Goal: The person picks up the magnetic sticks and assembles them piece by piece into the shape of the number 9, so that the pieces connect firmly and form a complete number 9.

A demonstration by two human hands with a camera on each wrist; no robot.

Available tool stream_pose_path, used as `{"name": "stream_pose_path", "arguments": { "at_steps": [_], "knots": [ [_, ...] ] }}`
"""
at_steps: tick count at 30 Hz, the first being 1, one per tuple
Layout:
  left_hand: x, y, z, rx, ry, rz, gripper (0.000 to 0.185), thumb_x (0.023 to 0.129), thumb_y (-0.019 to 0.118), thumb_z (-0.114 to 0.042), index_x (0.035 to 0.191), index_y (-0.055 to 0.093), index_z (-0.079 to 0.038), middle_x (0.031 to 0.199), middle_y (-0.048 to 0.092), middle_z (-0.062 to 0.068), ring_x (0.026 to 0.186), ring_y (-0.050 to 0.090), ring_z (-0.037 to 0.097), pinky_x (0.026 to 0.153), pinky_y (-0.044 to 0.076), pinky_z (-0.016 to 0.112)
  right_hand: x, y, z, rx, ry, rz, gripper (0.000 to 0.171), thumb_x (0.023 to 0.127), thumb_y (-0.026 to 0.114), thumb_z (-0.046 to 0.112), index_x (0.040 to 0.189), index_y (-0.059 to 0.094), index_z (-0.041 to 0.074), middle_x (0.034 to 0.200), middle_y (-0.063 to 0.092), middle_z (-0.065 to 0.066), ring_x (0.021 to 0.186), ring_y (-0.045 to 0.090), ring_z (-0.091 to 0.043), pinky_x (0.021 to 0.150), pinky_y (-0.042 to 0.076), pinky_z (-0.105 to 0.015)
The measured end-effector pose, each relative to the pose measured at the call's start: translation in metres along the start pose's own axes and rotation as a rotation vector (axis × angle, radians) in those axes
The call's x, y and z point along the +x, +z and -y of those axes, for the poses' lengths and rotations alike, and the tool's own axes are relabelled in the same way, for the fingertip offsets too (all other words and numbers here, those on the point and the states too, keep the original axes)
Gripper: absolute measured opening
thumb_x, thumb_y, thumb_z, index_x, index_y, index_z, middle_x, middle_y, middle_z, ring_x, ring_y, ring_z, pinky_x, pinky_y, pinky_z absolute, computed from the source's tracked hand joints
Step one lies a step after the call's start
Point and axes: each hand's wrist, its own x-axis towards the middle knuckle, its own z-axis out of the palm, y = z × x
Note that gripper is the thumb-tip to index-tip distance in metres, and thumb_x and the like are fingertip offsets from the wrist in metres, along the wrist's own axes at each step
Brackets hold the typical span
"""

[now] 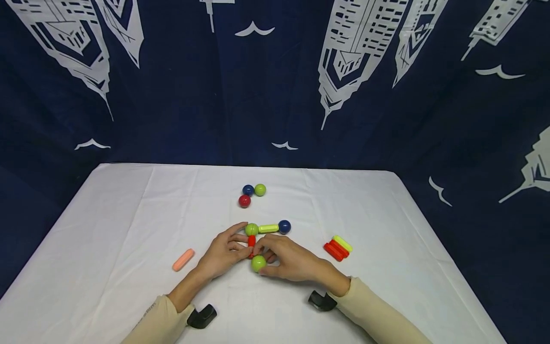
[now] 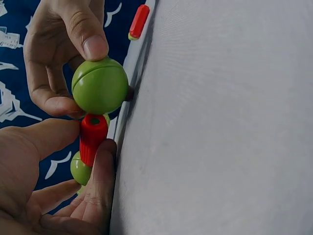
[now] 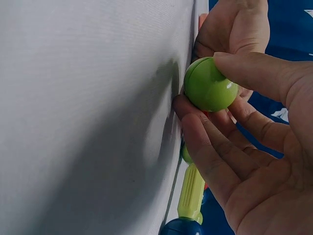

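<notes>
**Fingers meet at rod and ball**

Fingers of the right hand (image 1: 296,260) pinch a green ball (image 1: 258,263) at the near end of a red rod (image 1: 251,241), which the left hand (image 1: 223,253) grips. Both forearms angle inward on the table (image 1: 129,215). Rod's axis runs twelve to six, joining another ball (image 1: 251,229) at twelve.

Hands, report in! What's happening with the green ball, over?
Right hand pinches green ball. Left hand holds red rod. Ball at rod's end. Nothing blocking.
</notes>
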Motion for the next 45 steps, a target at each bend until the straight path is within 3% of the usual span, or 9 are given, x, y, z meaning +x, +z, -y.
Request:
{"name": "stream_pose_path", "arguments": {
  "at_steps": [6,20,29,32,39,42,45],
  "knots": [
    [-0.002,0.001,-0.002,0.021,-0.017,-0.037,0.066,0.085,0.068,-0.015,0.142,0.036,-0.013,0.107,0.067,0.012,0.086,0.067,0.014,0.074,0.050,0.020,0.002,0.002,0.001,-0.004,0.006,0.005,0.028,0.081,0.073,0.020,0.104,0.057,0.017,0.105,0.058,0.006,0.091,0.060,-0.002,0.080,0.051,-0.017],
    [-0.003,0.001,-0.004,-0.007,-0.022,-0.016,0.059,0.086,0.066,-0.012,0.138,0.040,-0.020,0.105,0.066,0.013,0.085,0.067,0.016,0.075,0.049,0.021,0.004,0.003,0.004,-0.033,-0.041,-0.011,0.027,0.079,0.076,0.017,0.102,0.062,0.014,0.102,0.059,0.004,0.089,0.060,-0.005,0.080,0.051,-0.019],
    [-0.016,0.000,-0.035,0.005,-0.015,-0.007,0.055,0.087,0.063,-0.007,0.137,0.041,-0.010,0.105,0.064,0.017,0.085,0.067,0.016,0.075,0.048,0.021,0.005,0.004,0.003,-0.061,-0.042,-0.017,0.026,0.080,0.075,0.020,0.103,0.063,0.015,0.100,0.059,0.006,0.087,0.059,-0.001,0.080,0.051,-0.018],
    [-0.014,0.000,-0.032,0.012,-0.013,-0.009,0.054,0.087,0.063,-0.007,0.136,0.042,-0.010,0.104,0.064,0.017,0.084,0.066,0.017,0.075,0.048,0.021,0.005,0.004,0.003,-0.061,-0.045,-0.018,0.026,0.080,0.074,0.020,0.103,0.063,0.015,0.100,0.059,0.006,0.088,0.059,-0.001,0.080,0.050,-0.018],
    [-0.003,0.002,-0.006,0.016,-0.021,-0.007,0.051,0.087,0.066,-0.017,0.133,0.045,-0.020,0.107,0.064,0.012,0.086,0.065,0.014,0.078,0.047,0.025,0.005,0.004,0.003,-0.074,-0.053,-0.021,0.025,0.081,0.074,0.021,0.104,0.064,0.015,0.100,0.059,0.006,0.088,0.059,-0.001,0.080,0.050,-0.017],
    [-0.001,0.000,-0.003,0.032,-0.002,0.028,0.045,0.088,0.065,-0.019,0.130,0.048,-0.019,0.111,0.063,0.011,0.088,0.065,0.014,0.080,0.047,0.024,0.005,0.004,0.003,-0.080,-0.058,-0.023,0.024,0.082,0.073,0.021,0.104,0.064,0.015,0.099,0.059,0.006,0.087,0.059,-0.001,0.080,0.050,-0.016],
    [-0.002,-0.003,-0.005,0.071,0.030,0.099,0.038,0.090,0.058,-0.009,0.127,0.052,-0.014,0.116,0.061,0.011,0.090,0.064,0.015,0.081,0.046,0.022,0.005,0.004,0.004,-0.077,-0.059,-0.025,0.025,0.082,0.073,0.020,0.105,0.064,0.015,0.099,0.059,0.005,0.087,0.059,-0.002,0.079,0.050,-0.016]
  ]
}}
